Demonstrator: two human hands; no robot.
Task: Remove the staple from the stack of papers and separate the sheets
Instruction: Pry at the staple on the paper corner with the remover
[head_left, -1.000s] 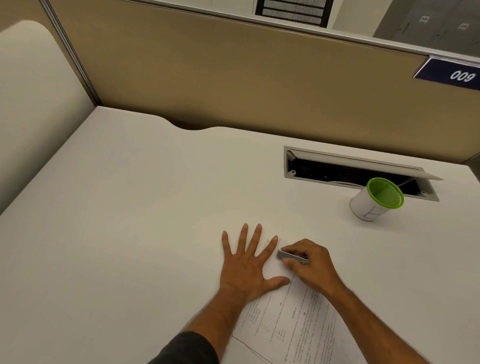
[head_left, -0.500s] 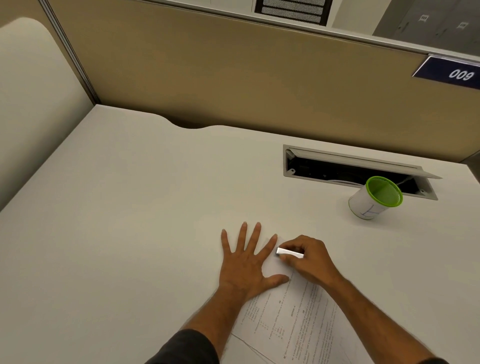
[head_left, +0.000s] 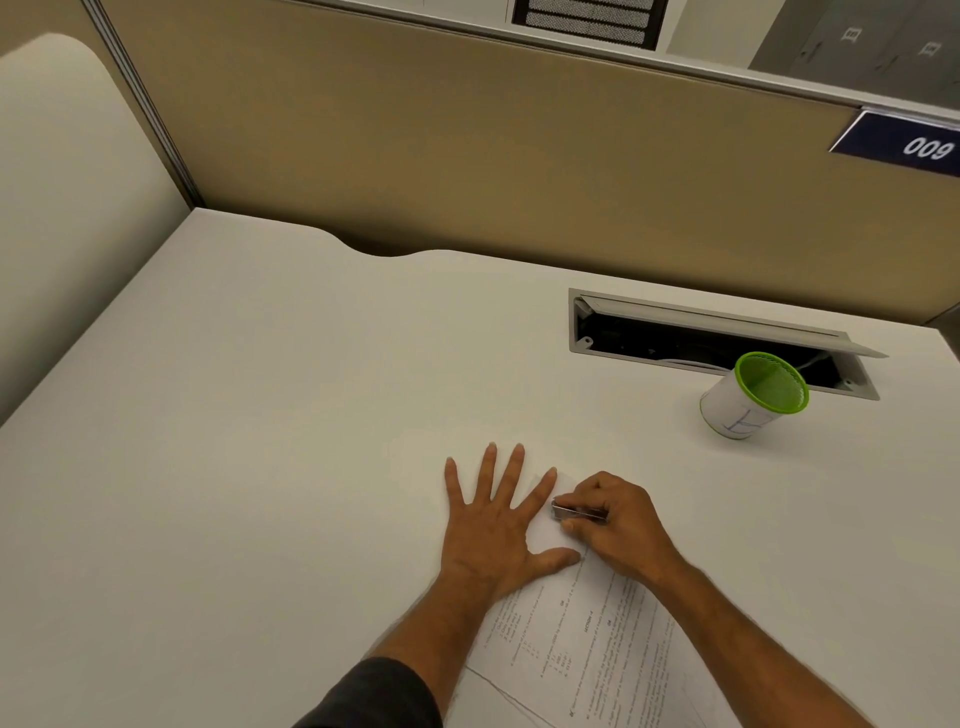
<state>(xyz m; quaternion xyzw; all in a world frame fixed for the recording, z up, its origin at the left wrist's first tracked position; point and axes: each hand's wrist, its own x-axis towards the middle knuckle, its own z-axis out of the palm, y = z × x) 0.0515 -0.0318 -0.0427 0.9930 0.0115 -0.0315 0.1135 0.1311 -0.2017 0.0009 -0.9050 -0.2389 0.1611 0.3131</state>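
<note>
Pinning the stapled papers (head_left: 587, 639) at six o'clock with fingers splayed flat, the left hand (head_left: 493, 525) braces while the right hand (head_left: 613, 525) pinches a small metal staple remover (head_left: 577, 512) at the top corner; levering too steeply could tear that corner.

Lighting is even, warm and moderately bright, apparently from overhead; no lamp is in frame. The white desk (head_left: 260, 415) shows no glare or hot spots. Shadows are soft: a faint one under the left hand (head_left: 493, 525), another at the lower right of the green-rimmed cup (head_left: 753, 397), and a dark band along the partition's base in the upper half. Wide-angle distortion bows the partition rail and desk edges toward the frame borders. Focus is fair at centre; print on the papers (head_left: 597, 639) is smeared and unreadable. The lower corners are soft.
</note>
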